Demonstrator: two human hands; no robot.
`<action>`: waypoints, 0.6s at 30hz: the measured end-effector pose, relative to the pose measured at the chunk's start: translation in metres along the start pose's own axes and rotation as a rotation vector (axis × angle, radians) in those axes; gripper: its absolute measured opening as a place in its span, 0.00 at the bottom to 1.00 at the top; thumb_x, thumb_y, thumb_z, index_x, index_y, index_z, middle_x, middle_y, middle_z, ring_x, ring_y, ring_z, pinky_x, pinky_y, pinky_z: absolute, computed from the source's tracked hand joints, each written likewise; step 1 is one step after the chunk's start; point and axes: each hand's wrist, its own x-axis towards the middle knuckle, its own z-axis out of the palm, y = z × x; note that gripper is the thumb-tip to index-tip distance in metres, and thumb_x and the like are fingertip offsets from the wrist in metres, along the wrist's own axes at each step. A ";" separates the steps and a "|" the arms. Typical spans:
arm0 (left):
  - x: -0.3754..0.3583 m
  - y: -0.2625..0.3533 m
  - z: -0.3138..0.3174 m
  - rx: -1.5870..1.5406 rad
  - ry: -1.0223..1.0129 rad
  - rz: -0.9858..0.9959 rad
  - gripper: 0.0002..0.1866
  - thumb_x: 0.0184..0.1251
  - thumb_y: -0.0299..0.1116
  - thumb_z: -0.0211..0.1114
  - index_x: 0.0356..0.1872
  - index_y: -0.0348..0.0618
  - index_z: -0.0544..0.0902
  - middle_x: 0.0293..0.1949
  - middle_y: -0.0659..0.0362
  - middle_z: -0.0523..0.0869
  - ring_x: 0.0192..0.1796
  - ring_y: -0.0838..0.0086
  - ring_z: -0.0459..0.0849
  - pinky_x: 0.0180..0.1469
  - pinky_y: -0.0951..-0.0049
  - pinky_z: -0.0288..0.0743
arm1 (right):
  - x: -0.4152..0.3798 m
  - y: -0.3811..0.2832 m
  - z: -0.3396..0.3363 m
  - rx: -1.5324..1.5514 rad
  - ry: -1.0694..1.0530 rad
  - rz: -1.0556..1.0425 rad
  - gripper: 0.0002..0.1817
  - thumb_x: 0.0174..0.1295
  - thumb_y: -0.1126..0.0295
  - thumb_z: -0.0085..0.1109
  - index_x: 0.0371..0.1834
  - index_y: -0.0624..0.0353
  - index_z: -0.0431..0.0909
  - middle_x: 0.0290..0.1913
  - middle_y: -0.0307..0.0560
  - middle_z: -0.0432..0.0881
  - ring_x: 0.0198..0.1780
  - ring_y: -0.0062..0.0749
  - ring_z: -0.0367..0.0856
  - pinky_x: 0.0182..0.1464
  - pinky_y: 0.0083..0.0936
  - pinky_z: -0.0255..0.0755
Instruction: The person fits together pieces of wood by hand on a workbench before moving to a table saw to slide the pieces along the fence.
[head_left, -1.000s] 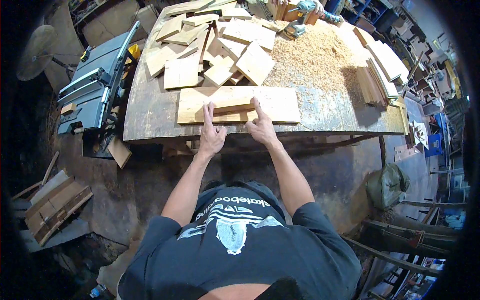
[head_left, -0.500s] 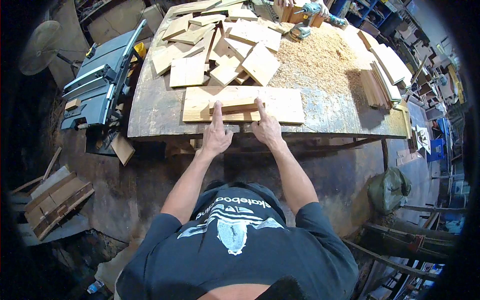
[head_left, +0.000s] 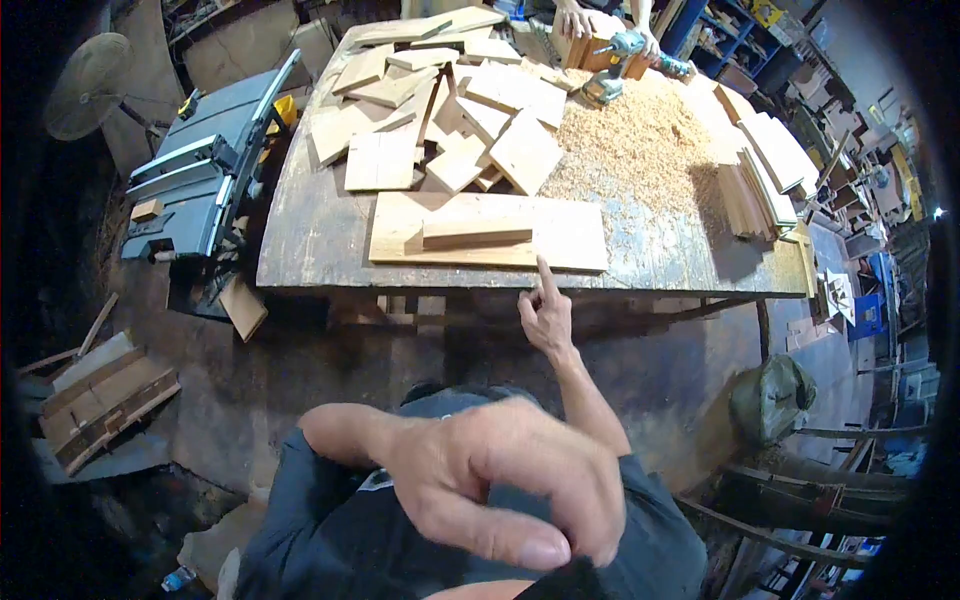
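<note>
A long pale board (head_left: 400, 212) lies flat near the table's front edge, with a narrow wooden strip (head_left: 478, 238) on top of it. My right hand (head_left: 548, 315) is just in front of the board, its index finger stretched out at the board's front edge and its other fingers partly bent; it holds nothing. Close to the camera, away from the wood, my left hand (head_left: 510, 475) is raised in front of my chest. Its fingers are curled towards the thumb, with nothing seen in them.
Wooden pieces (head_left: 380, 162) lie heaped on the table (head_left: 310, 235), beside wood shavings (head_left: 640, 150). A drill (head_left: 605, 85) stands near a co-worker's hands (head_left: 645, 42) at a wooden block. Stacked boards (head_left: 750, 195) are at right, a table saw (head_left: 200, 165) at left.
My left hand has left the strip and come up close to the camera, its fingers curling. My right hand has drawn back from the strip to the board's front edge.
</note>
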 end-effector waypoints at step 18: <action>-0.006 0.003 -0.001 0.158 -0.240 0.132 0.12 0.74 0.33 0.66 0.35 0.32 0.83 0.38 0.41 0.85 0.40 0.48 0.86 0.40 0.50 0.80 | -0.014 0.024 -0.012 0.011 0.176 0.079 0.18 0.63 0.73 0.63 0.56 0.60 0.86 0.22 0.51 0.79 0.21 0.31 0.76 0.32 0.30 0.75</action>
